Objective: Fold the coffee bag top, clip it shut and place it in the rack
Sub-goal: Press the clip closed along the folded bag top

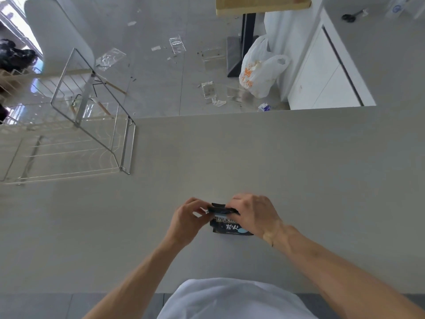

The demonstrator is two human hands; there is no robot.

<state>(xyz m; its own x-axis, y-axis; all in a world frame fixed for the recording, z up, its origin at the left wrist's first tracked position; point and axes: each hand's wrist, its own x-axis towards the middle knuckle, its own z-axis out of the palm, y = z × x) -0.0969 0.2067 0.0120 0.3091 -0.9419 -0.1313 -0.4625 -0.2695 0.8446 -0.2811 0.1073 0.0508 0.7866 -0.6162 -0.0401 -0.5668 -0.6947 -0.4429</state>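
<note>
A small black coffee bag [230, 226] with white and light-blue print lies on the grey counter [276, 157] near its front edge. Its top is folded over. A thin blue and white clip [218, 211] lies along the fold. My left hand [186, 221] pinches the left end of the fold and the clip. My right hand [253, 215] presses down on the right side of the fold, covering part of the bag. A wire rack [69, 143] stands on the counter at the far left, well away from both hands.
The floor beyond the counter's far edge holds scattered clear wrappers [177, 43] and a white plastic bag [259, 70]. A white chair [57, 38] stands behind the rack. Black scissors [350, 17] lie on a side counter at the top right.
</note>
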